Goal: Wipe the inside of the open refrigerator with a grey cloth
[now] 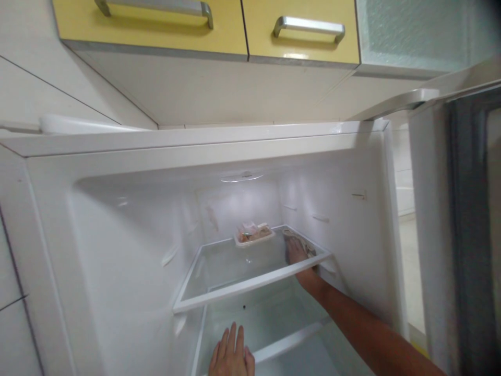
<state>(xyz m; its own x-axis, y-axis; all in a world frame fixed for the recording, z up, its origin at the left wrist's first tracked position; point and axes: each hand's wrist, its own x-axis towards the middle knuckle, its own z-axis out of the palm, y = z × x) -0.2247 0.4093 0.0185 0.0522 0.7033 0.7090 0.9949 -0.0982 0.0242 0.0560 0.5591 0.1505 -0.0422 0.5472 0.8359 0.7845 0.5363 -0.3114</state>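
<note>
My right hand (298,253) reaches deep into an open fridge and presses a patterned cloth (310,247) onto the right side of the upper glass shelf (235,263). The cloth shows around the fingers, next to the shelf's right edge. Lower down, my left hand (231,356) is open, its fingers stretched forward, in front of the lower glass shelf (270,313). Whether it touches that shelf I cannot tell. A small white tray of packaged food (254,234) sits at the back of the upper shelf, left of my right hand.
The fridge door (434,235) stands open on the right. Yellow cabinets (305,47) with metal handles hang above the fridge. A small dark spot (244,307) shows on the lower shelf. A white wall (11,271) runs along the left.
</note>
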